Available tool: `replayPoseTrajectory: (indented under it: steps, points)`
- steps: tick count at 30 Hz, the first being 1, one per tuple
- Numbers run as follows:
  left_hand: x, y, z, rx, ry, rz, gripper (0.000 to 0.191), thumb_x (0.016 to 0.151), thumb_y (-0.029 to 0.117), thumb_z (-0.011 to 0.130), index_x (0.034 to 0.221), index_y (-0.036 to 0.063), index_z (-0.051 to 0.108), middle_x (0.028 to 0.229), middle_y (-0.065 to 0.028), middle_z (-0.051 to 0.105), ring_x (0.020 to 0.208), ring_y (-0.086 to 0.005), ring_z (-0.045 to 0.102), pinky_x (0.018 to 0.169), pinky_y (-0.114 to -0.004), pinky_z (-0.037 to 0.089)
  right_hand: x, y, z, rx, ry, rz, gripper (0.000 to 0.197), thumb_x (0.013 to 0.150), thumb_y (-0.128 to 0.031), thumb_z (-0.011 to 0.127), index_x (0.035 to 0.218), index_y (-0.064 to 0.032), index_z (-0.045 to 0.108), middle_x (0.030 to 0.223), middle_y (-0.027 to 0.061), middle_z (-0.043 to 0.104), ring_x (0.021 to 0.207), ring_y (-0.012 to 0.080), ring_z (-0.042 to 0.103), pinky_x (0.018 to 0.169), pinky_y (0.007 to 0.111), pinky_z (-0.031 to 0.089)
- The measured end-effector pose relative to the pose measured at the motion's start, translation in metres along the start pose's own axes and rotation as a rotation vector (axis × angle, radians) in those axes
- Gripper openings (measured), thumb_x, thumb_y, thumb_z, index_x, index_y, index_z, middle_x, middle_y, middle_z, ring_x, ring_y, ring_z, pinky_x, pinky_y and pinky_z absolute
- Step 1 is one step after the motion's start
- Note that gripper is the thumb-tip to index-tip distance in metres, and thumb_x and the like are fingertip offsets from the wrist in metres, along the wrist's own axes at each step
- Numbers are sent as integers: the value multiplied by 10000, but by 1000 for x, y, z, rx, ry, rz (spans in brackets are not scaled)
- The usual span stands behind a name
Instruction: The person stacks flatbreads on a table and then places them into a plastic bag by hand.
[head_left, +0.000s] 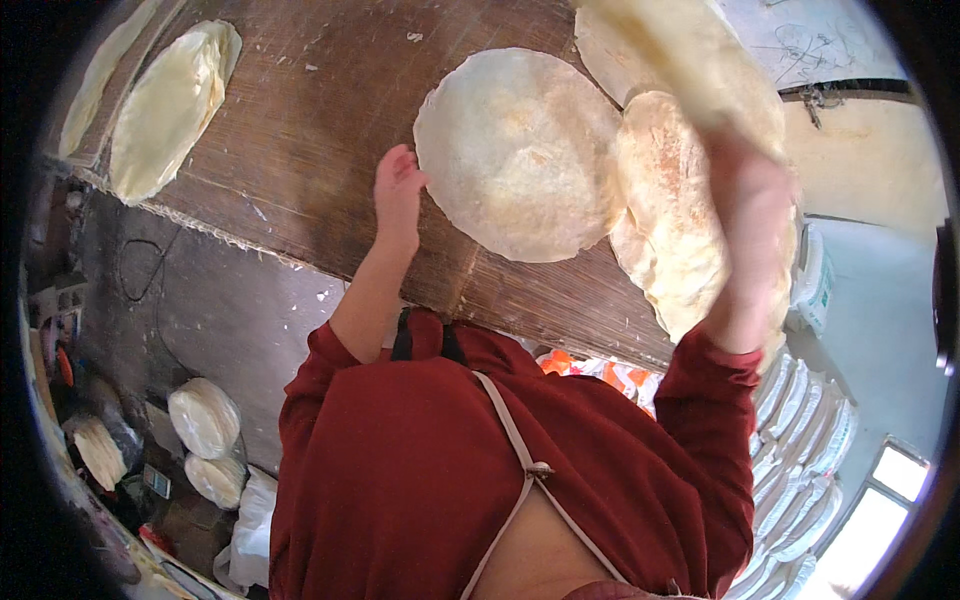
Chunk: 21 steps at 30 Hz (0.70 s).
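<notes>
My left hand (397, 187) is at the left edge of a round, thin flatbread (517, 157) that lies flat on the brown wooden table (300, 135). Its fingers are partly curled and nothing shows in them. At the right, my right hand (754, 187) is blurred by motion above more flatbreads. It appears to grip a long, pale tan thing (664, 52), also blurred, whose kind I cannot tell. Just left of this hand lies a folded or crumpled flatbread (667, 187) with browned patches. Beyond it, large flat sheets (607, 45) overlap, partly hidden by the blur.
A folded flatbread (169, 112) lies at the table's far left, beside another sheet (105, 82). Below left, bagged stacks of round flatbreads (204, 418) stand near a white bag (255, 525). Several white sacks (802, 450) are piled at lower right. A cable (159, 300) runs along the floor.
</notes>
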<state>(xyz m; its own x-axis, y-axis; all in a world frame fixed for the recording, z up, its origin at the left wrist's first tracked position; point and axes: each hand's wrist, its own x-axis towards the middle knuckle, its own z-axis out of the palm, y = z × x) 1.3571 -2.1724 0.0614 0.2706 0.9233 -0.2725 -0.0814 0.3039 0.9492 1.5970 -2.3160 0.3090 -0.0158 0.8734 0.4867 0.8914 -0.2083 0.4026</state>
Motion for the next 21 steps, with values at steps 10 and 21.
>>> replayPoseTrajectory:
  steps: [10,21]
  points:
    - [43,11,33,-125,-313,-419,438,794,283,668,1134,39,540,1081,-77,593,972,-183,568,843,-343,444,-148,-163,51,1123,-110,146,204,799,-95,604,972,-8,539,872,151,635,708,331,622,607,417,506]
    - [27,15,62,-94,-377,-164,438,693,64,675,1100,-32,547,1018,-138,624,931,-241,605,818,-357,483,-251,-191,46,1306,-405,380,89,820,-128,595,871,-57,613,734,166,625,659,340,619,565,423,487]
